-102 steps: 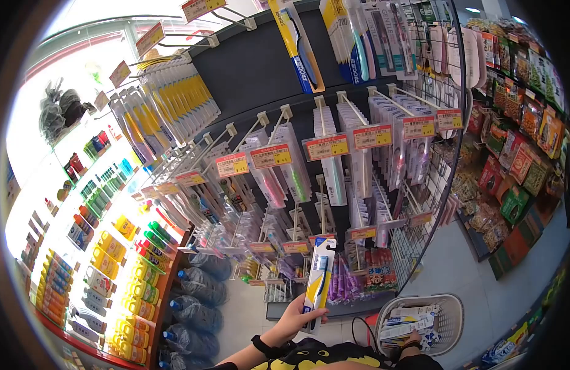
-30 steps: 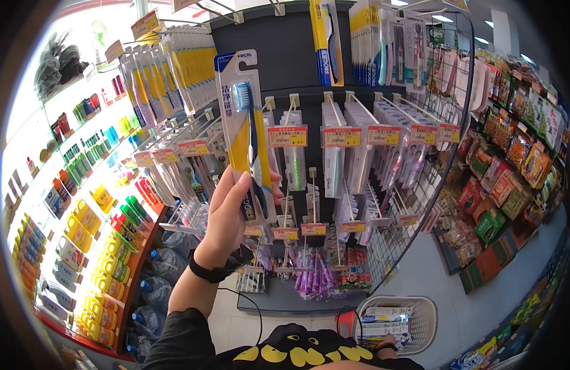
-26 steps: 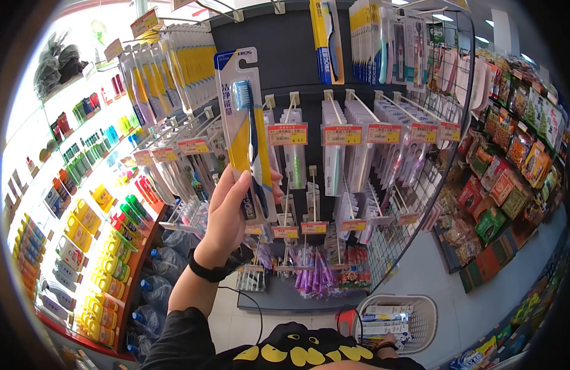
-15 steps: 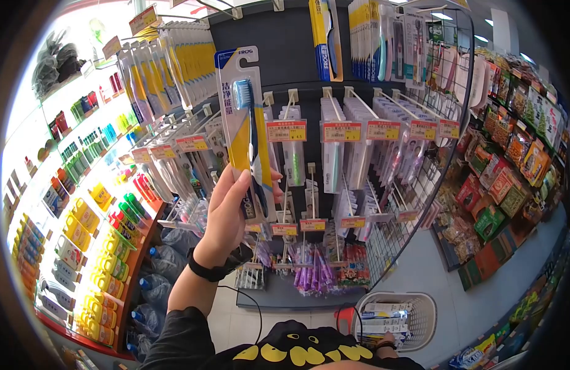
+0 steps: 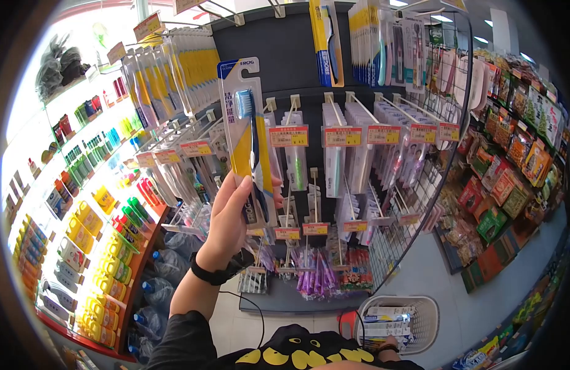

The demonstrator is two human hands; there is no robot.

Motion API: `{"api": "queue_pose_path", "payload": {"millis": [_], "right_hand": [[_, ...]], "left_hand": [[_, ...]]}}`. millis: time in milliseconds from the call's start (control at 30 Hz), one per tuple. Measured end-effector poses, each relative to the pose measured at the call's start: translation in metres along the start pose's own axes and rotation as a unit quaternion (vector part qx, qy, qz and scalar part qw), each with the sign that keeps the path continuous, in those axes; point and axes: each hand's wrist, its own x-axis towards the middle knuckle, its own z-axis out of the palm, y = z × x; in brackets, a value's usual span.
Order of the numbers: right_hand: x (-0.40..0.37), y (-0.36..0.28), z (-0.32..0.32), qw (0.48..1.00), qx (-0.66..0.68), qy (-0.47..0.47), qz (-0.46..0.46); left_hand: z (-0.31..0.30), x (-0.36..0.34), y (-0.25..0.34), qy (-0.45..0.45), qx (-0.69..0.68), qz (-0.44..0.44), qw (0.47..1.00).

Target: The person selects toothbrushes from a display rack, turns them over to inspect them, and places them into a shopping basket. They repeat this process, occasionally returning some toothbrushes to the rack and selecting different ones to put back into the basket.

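Observation:
Raised before the rack, my left hand (image 5: 226, 213) is closed on a packaged toothbrush (image 5: 245, 111). The pack is upright, with a blue brush on a white, yellow and blue card and a hook hole at the top. My thumb lies across its lower front; the other fingertips show at its right edge. Low in the view, my right hand (image 5: 390, 343) is at the near side of a light grey basket (image 5: 432, 317). Its fingers are too small and partly hidden to read. Inside the basket lie several toothbrush packs (image 5: 387, 317).
Hooks on a dark display rack (image 5: 272, 49) carry rows of toothbrushes (image 5: 362, 148) with orange price tags. Bottles fill the lit shelf (image 5: 155, 240) at left, with wrapped water jugs (image 5: 152, 317) below it. Bagged snacks (image 5: 501, 179) hang at right. A thin black cable (image 5: 257, 308) runs near my arm.
The rack, my left hand and the toothbrush pack sit slightly lower in the view. My left hand keeps its hold on the pack. My right hand stays by the basket.

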Motion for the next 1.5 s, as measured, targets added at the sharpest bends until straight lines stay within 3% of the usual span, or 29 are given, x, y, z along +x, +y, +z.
{"api": "queue_pose_path", "payload": {"millis": [67,167,267,367,733,833,867,900,933,1000,1033,1100,1200,1300,1367,1400,1433,1467,1500], "right_hand": [[0.05,0.019,0.051,0.993,0.093,0.023,0.063],[0.013,0.009,0.008,0.999,-0.005,-0.022,0.026],[0.002,-0.003,-0.005,0.997,0.011,-0.037,0.07],[-0.007,-0.004,-0.009,0.996,0.02,-0.038,0.074],[-0.008,-0.017,-0.011,0.994,-0.037,0.003,0.101],[-0.025,-0.033,-0.021,0.994,0.036,0.059,0.085],[-0.03,-0.047,-0.021,0.899,0.376,0.147,0.173],[-0.035,-0.056,-0.023,0.677,0.662,0.217,0.236],[-0.04,-0.06,-0.028,0.676,0.662,0.22,0.238],[-0.046,-0.068,-0.036,0.745,0.579,0.258,0.208],[-0.051,-0.073,-0.038,0.744,0.579,0.258,0.211],[-0.06,-0.082,-0.039,0.767,0.535,0.328,0.132],[-0.066,-0.091,-0.047,0.743,0.579,0.33,0.063],[-0.094,-0.107,-0.078,0.76,0.551,0.341,0.061],[-0.07,-0.102,-0.07,0.496,0.819,0.277,-0.076],[-0.058,-0.089,-0.062,0.311,0.927,0.122,-0.171],[-0.071,-0.095,-0.094,0.575,0.765,0.25,-0.147],[-0.092,-0.105,-0.134,0.767,0.526,0.364,-0.055],[-0.138,-0.134,-0.191,0.695,0.555,0.441,-0.12]], "left_hand": [[-0.001,0.005,0.005,0.003,-0.006,0.004,1.0],[-0.006,0.02,0.023,0.019,-0.017,0.0,1.0],[-0.013,0.042,0.042,0.097,0.044,-0.02,0.994],[-0.032,0.068,0.053,0.09,0.059,0.003,0.994],[-0.079,0.142,0.081,0.106,0.085,0.081,0.987],[-0.087,0.153,0.082,0.114,0.085,0.084,0.986],[-0.089,0.155,0.082,0.117,0.088,0.083,0.986],[-0.091,0.157,0.082,0.119,0.091,0.081,0.985],[-0.092,0.157,0.081,0.118,0.088,0.08,0.986],[-0.095,0.156,0.081,0.119,0.086,0.076,0.986],[-0.096,0.157,0.082,0.117,0.085,0.075,0.987],[-0.098,0.16,0.084,0.108,0.098,0.078,0.986],[-0.103,0.172,0.089,0.102,0.086,0.088,0.987],[-0.103,0.18,0.092,0.091,0.076,0.08,0.99],[-0.11,0.187,0.09,0.077,0.095,0.033,0.992],[-0.114,0.192,0.088,0.062,0.097,0.013,0.993],[-0.118,0.199,0.086,0.047,0.11,0.01,0.993],[-0.143,0.219,0.079,-0.031,0.072,-0.022,0.997],[-0.154,0.234,0.072,-0.054,0.081,-0.044,0.994]]}}
